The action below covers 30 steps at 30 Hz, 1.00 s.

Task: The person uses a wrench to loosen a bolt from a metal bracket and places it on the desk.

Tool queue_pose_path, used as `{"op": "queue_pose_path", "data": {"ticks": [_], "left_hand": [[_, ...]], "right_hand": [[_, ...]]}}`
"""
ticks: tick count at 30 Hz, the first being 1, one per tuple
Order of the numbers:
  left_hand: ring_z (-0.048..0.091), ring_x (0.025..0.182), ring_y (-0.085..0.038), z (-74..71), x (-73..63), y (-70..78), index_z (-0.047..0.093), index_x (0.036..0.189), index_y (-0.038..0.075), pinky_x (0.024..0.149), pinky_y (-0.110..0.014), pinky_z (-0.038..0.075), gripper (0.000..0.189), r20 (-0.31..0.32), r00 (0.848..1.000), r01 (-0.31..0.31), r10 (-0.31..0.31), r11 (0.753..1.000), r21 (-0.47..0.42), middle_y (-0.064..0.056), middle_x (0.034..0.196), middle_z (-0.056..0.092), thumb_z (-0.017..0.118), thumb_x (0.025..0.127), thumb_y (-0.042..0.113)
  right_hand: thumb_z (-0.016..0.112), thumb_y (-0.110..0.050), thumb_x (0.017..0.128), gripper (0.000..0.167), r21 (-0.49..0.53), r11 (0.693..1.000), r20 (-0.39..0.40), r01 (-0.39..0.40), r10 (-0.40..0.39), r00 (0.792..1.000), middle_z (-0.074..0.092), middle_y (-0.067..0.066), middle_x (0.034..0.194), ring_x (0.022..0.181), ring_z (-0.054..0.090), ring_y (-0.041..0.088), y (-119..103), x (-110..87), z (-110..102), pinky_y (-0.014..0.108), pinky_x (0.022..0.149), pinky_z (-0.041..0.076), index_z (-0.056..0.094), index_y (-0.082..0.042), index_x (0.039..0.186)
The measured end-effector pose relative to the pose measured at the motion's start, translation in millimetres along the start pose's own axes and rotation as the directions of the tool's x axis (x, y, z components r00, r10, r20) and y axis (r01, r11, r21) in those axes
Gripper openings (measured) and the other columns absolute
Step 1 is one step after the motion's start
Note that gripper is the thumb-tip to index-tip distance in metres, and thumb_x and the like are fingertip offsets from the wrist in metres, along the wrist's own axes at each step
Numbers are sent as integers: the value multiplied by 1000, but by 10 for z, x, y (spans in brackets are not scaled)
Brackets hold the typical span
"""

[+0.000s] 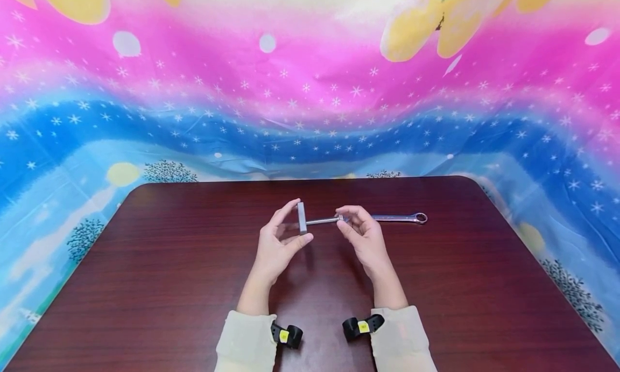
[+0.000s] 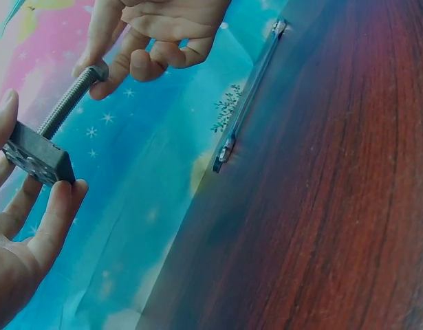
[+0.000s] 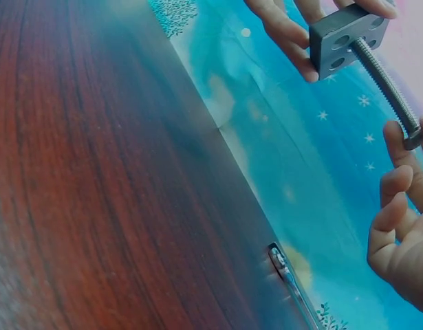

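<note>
My left hand [image 1: 277,248] pinches a grey metal block [image 1: 302,218] by its edges, between thumb and fingers. Several round holes show in the face of the block [image 3: 340,42] in the right wrist view. A long threaded bolt [image 2: 70,100] sticks out of that face, its tip inside one hole. At the bolt's other end, my right hand [image 1: 364,240] pinches the head between thumb and fingertips. Both hands hold the joined parts above the table. How deep the bolt sits in the block is hard to tell.
A shiny combination wrench [image 1: 399,218] lies on the dark wooden table [image 1: 169,286], behind and right of my right hand, which hides part of it. A printed cloth [image 1: 310,92] hangs along the table's far edge and sides.
</note>
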<state>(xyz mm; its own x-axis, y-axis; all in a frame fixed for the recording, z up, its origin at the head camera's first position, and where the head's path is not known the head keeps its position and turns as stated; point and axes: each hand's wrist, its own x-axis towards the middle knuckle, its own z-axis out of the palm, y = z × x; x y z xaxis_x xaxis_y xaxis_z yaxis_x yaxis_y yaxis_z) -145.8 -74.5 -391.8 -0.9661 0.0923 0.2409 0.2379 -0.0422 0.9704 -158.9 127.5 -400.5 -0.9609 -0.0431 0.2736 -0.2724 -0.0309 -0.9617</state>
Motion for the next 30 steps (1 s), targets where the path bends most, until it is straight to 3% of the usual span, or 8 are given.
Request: {"op": "queue_pose_path", "data": {"ticks": [4, 10, 16, 22, 26, 30], "left_hand": [[66, 110, -32, 4, -2, 0, 54, 143, 25, 86, -31, 61, 71, 3, 1000, -7, 7, 1000, 13, -5, 140, 52, 78, 82, -1], [62, 114, -42, 23, 1, -1, 54, 142, 27, 87, -32, 61, 72, 20, 1000, 4, -4, 1000, -2, -5, 139, 52, 78, 81, -3], [62, 114, -41, 17, 8, -2, 55, 141, 28, 87, -31, 61, 72, 2, 1000, 9, -9, 1000, -9, -3, 137, 53, 79, 81, -2], [63, 113, -39, 9, 11, 0, 55, 141, 24, 86, -30, 61, 72, -14, 1000, -3, 3, 1000, -25, -4, 137, 53, 79, 80, -4], [61, 115, -45, 10, 11, -3, 55, 141, 25, 85, -31, 61, 71, -9, 1000, -2, 2, 999, -34, -4, 138, 52, 78, 81, -4], [63, 113, -39, 16, 12, -3, 55, 141, 28, 85, -33, 61, 71, -1, 1000, 8, -9, 1000, -30, -2, 138, 52, 77, 81, -4]], "right_hand": [[60, -9, 99, 21, -6, 999, -18, -32, 32, 999, 68, -7, 75, 64, 55, 6, 16, 5, 1, 19, 58, 41, 62, 3, 117], [59, -12, 100, 21, 23, 999, -72, -33, 35, 997, 62, -5, 65, 58, 50, 7, 28, 13, 16, 18, 54, 37, 64, 6, 110], [62, -3, 96, 20, 17, 1000, -58, 3, -2, 998, 67, -8, 80, 71, 61, 5, 16, 14, 12, 17, 59, 43, 62, 6, 113], [63, 3, 93, 25, 4, 999, -25, 36, -36, 999, 68, -13, 97, 81, 57, 5, -8, 13, 10, 17, 65, 48, 60, 8, 117], [61, -1, 96, 23, 0, 1000, -25, 7, -7, 1000, 70, -11, 87, 74, 58, 6, -20, 3, 7, 18, 61, 46, 61, 5, 118], [59, -8, 99, 21, 14, 1000, -36, -22, 23, 999, 67, -7, 71, 61, 52, 6, -18, 0, 13, 17, 56, 40, 61, 5, 115]]}}
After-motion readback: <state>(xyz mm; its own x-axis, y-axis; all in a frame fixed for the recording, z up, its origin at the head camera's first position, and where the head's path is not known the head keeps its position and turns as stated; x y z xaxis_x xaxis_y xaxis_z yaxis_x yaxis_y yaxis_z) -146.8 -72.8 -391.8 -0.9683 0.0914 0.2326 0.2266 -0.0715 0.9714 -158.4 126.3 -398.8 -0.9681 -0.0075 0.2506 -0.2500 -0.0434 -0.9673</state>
